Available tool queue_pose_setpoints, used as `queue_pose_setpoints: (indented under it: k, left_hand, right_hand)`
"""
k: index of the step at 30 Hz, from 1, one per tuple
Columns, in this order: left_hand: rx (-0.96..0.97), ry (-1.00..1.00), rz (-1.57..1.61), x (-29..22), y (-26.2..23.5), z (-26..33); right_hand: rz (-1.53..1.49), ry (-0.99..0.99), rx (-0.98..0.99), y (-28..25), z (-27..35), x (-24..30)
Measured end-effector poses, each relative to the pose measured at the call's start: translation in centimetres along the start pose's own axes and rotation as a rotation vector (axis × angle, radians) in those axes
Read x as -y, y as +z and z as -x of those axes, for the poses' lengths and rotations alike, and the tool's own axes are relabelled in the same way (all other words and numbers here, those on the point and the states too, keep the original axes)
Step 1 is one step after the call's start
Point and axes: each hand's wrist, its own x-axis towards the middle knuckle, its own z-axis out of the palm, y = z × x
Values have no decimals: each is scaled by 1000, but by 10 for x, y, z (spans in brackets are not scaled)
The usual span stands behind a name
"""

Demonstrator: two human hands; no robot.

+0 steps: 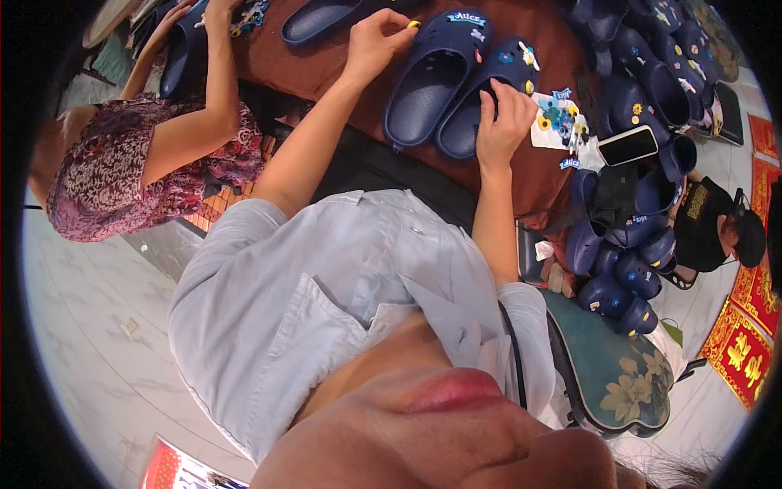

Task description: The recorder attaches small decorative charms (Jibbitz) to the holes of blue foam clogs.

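Two navy clogs point(432, 77) lie side by side on the brown cloth point(358, 106) before me, toes pointing away. The left one carries a blue banner-shaped charm and smaller charms; the right clog point(467, 122) has a blue flower, a white figure and a yellow charm. My left hand point(376, 49) pinches a small yellow shoe charm point(413, 24) just left of the left clog's toe. Over the right clog's outer side rests my right hand point(505, 126), fingers apart, with nothing visible in it. Loose charms point(560, 118) lie on white paper beside that hand.
A phone point(627, 147) lies right of the charms. Many decorated navy clogs point(643, 65) are piled at the right, near a person in black point(702, 224). At left, a co-worker in a patterned top point(122, 163) handles another clog point(181, 61). A padded chair point(607, 359) stands lower right.
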Motion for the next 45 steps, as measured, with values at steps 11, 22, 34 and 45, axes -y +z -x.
queue_pose_setpoints:
  k: [11, 22, 34, 45]
  left_hand:
    - [55, 316, -150, 29, 14, -7]
    - [118, 685, -368, 26, 3, -10]
    - [118, 757, -555, 15, 10, -2]
    - [286, 795, -571, 10, -4, -7]
  right_hand:
    - [-41, -110, 179, 7, 15, 19]
    - [-98, -76, 158, 11, 20, 18]
    - [-85, -81, 177, 11, 20, 20]
    - [-75, -140, 189, 10, 16, 22]
